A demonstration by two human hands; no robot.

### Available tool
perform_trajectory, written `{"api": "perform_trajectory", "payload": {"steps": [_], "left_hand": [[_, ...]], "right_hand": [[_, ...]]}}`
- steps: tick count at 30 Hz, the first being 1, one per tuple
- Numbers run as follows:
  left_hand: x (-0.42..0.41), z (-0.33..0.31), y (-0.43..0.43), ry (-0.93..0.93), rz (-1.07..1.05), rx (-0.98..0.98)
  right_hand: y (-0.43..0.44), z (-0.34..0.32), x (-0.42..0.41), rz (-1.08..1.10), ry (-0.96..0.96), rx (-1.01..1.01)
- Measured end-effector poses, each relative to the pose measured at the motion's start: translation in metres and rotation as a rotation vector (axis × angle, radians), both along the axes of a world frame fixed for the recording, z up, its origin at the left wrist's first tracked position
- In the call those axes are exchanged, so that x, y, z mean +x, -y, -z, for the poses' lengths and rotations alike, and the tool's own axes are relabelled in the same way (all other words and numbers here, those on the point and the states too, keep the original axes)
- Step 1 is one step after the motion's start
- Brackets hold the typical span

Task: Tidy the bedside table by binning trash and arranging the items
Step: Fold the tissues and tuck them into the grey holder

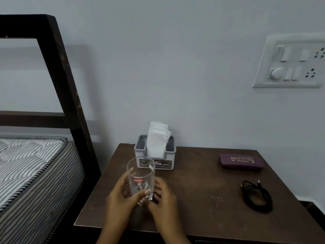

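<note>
A clear drinking glass [140,178] with a red label stands upright over the left part of the dark wooden bedside table [202,199]. My left hand [123,198] wraps its lower left side, thumb across the front. My right hand [163,198] touches the glass base from the right. Behind the glass sits a grey tissue holder [168,155] with white tissues [158,140] sticking up. A purple spectacle case [241,161] lies at the back right. A coiled black cable [256,196] lies on the right side.
A bed with a striped mattress [29,169] and a dark wooden headboard frame [59,76] stands close on the left. The wall [175,67] runs right behind the table, with a white switch panel [290,64] at upper right.
</note>
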State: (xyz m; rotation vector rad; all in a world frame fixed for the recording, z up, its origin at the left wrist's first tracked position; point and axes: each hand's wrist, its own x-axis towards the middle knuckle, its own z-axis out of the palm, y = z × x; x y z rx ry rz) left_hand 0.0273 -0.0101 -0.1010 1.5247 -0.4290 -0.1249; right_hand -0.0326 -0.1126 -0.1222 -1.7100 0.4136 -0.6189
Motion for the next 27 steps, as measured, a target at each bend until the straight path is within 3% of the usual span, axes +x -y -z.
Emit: {"api": "perform_trajectory", "payload": {"steps": [5, 11, 13, 15, 18, 19, 23, 27], "left_hand": [[0.000, -0.005, 0.013, -0.028, 0.183, -0.048], [-0.001, -0.007, 0.011, 0.019, 0.205, -0.066], [-0.007, -0.003, 0.011, 0.115, 0.102, 0.003], [-0.026, -0.009, 0.017, 0.283, -0.133, 0.106], [-0.065, -0.021, 0.047, 0.574, -0.299, 0.156], [-0.076, -0.022, 0.062, 0.580, -0.335, 0.175], [-0.086, -0.020, 0.112, 0.319, -0.487, 0.325], [-0.078, -0.014, 0.127, 0.362, -0.587, 0.410]], "right_hand": [[0.010, 0.003, -0.006, 0.060, -0.023, -0.088], [0.014, 0.004, -0.007, 0.017, -0.012, -0.086], [0.017, 0.001, -0.012, -0.030, -0.032, -0.058], [0.027, -0.006, -0.025, -0.077, -0.056, -0.020], [0.068, -0.019, -0.053, 0.071, -0.020, -0.113], [0.088, -0.025, -0.065, 0.155, -0.001, -0.153], [0.178, -0.051, -0.108, 0.453, -0.060, -0.222], [0.235, -0.061, -0.139, 0.602, -0.138, -0.275]]}}
